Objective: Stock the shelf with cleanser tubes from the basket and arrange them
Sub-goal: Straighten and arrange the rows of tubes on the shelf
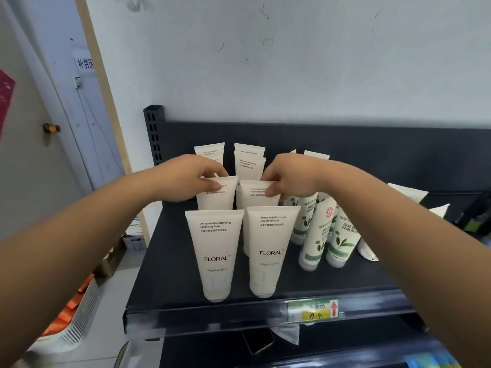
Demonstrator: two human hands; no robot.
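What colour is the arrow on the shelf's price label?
The arrow is red, on a green-and-yellow price label; head view shows it.

basket (79, 320) partly hidden | price tag (312, 310) print blurred | rear tubes (249, 151) partly hidden

price label (313, 310): yellow-green, red arrow | phone (257, 339): dark, below | door knob (51, 128): brass, left

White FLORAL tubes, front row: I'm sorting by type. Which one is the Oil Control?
The right front tube, labelled Amino Acid Oil Control Cleansing Foam; the left front tube beside it reads Moisturizing.
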